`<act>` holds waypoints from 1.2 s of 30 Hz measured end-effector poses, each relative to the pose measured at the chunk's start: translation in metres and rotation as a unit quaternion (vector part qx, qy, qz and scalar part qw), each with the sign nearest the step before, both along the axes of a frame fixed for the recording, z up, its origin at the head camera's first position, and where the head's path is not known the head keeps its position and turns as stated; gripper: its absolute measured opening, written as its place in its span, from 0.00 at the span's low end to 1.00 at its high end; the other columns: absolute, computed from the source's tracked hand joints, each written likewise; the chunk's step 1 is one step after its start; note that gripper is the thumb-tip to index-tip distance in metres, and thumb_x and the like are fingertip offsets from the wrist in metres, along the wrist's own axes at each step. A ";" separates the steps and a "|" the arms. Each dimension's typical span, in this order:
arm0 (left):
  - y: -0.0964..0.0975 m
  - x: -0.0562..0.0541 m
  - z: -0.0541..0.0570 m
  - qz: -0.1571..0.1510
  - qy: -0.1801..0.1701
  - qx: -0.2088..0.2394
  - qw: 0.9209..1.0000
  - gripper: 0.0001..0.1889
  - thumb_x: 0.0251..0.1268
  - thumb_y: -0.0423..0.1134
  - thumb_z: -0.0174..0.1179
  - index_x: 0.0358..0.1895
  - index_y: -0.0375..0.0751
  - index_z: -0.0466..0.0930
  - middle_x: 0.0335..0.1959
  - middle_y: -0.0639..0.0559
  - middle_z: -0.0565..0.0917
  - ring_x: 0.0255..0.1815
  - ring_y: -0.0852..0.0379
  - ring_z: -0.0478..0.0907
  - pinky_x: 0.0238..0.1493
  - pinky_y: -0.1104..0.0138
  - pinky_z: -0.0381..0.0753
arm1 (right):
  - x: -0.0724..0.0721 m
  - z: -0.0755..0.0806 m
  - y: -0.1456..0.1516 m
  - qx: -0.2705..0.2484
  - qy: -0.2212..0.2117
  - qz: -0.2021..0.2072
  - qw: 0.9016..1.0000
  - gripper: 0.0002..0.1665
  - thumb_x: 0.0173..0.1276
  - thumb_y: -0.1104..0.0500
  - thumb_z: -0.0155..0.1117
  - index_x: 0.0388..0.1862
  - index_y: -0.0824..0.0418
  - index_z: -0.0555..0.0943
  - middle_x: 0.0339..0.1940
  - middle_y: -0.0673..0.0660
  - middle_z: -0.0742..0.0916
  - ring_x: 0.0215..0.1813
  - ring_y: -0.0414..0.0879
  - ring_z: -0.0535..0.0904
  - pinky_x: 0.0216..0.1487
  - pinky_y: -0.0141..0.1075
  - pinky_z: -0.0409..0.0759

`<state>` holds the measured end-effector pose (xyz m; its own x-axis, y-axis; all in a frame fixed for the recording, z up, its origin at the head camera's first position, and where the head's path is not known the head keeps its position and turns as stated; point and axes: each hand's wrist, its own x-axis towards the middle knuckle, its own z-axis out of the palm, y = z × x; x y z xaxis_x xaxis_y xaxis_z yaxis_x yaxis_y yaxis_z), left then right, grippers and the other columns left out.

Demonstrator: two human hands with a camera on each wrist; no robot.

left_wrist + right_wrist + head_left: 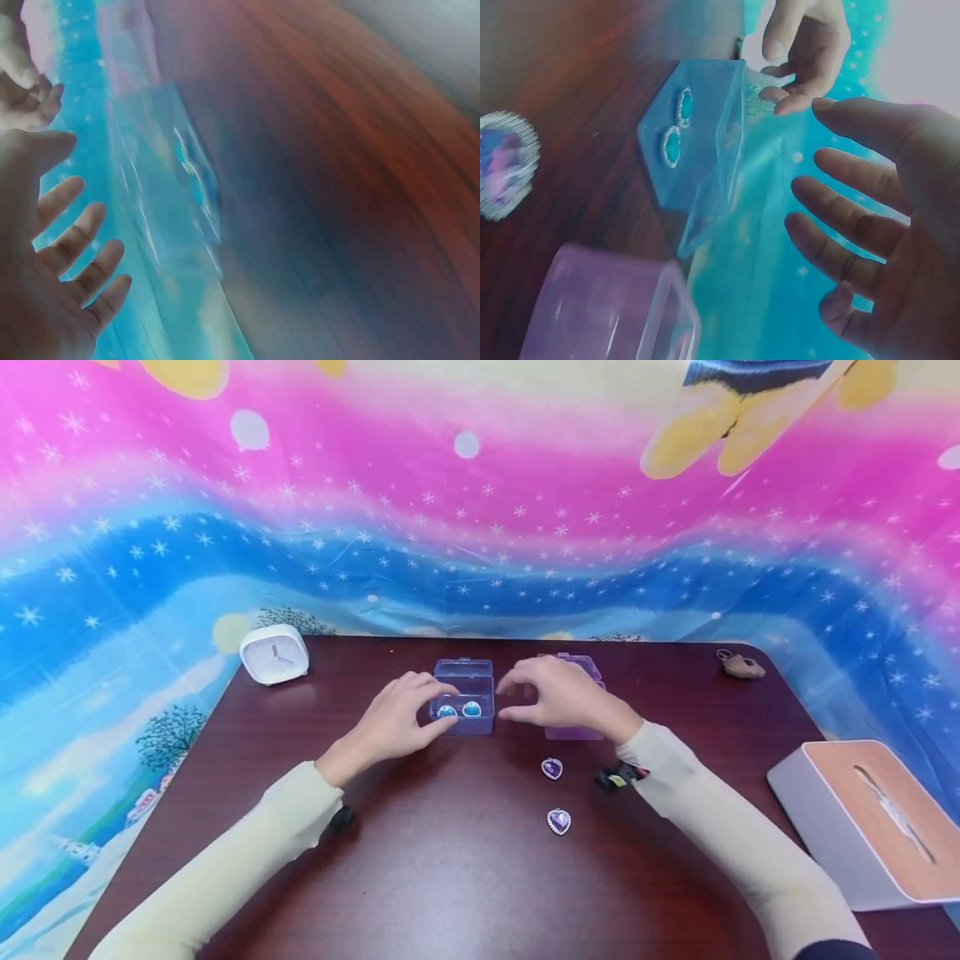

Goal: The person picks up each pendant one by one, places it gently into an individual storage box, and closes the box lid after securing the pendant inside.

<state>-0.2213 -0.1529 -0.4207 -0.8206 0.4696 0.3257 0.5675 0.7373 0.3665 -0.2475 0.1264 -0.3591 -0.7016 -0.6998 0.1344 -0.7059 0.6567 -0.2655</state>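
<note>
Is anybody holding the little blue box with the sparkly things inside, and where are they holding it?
Nothing is gripped. The left hand touches the left side of the blue box with relaxed fingers; the right hand hovers open beside it.

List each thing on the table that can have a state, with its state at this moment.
Blue box: shut, two blue gems inside.
Pink box: behind right hand, lid state unclear.
Purple heart gems: loose on table.
Left hand: open, at blue box.
Right hand: open, beside it.
Clock: upright.
Tissue box: tissue in slot.
</note>
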 end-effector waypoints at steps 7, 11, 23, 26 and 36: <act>0.042 -0.006 0.005 -0.073 0.014 -0.019 0.997 0.13 0.68 0.49 0.67 0.51 0.52 0.89 0.45 0.55 0.90 0.51 0.53 0.79 0.55 0.53 0.77 | 0.032 -0.005 0.045 -0.012 0.001 -0.024 1.000 0.16 0.63 0.44 0.76 0.47 0.45 0.89 0.39 0.44 0.91 0.35 0.37 0.84 0.38 0.35 0.80; 0.067 -0.010 0.008 -0.086 0.020 -0.031 0.996 0.14 0.68 0.49 0.67 0.53 0.53 0.87 0.42 0.56 0.90 0.53 0.53 0.78 0.56 0.54 0.77 | 0.045 -0.016 0.065 -0.014 -0.013 -0.043 0.999 0.14 0.62 0.45 0.77 0.45 0.46 0.89 0.37 0.42 0.90 0.33 0.36 0.82 0.35 0.33 0.79; 0.124 -0.028 0.004 -0.104 -0.016 -0.071 0.992 0.19 0.68 0.51 0.67 0.61 0.57 0.85 0.42 0.59 0.90 0.53 0.54 0.76 0.55 0.58 0.73 | 0.056 -0.056 0.081 -0.016 -0.082 -0.098 0.992 0.13 0.60 0.47 0.79 0.42 0.47 0.90 0.32 0.44 0.89 0.28 0.35 0.77 0.31 0.33 0.75; 0.132 -0.029 0.002 -0.112 -0.011 -0.087 0.990 0.16 0.69 0.52 0.67 0.56 0.58 0.88 0.43 0.61 0.91 0.51 0.55 0.75 0.52 0.60 0.71 | 0.057 -0.061 0.077 -0.017 -0.081 -0.107 0.991 0.13 0.59 0.47 0.80 0.41 0.47 0.90 0.32 0.44 0.89 0.30 0.36 0.79 0.32 0.34 0.76; 0.143 -0.030 -0.002 -0.091 -0.003 -0.121 0.988 0.08 0.70 0.52 0.66 0.44 0.60 0.92 0.39 0.65 0.91 0.48 0.58 0.77 0.51 0.62 0.72 | 0.064 -0.075 0.066 -0.030 -0.073 -0.106 0.991 0.17 0.57 0.49 0.81 0.44 0.49 0.89 0.35 0.45 0.89 0.33 0.40 0.81 0.33 0.34 0.76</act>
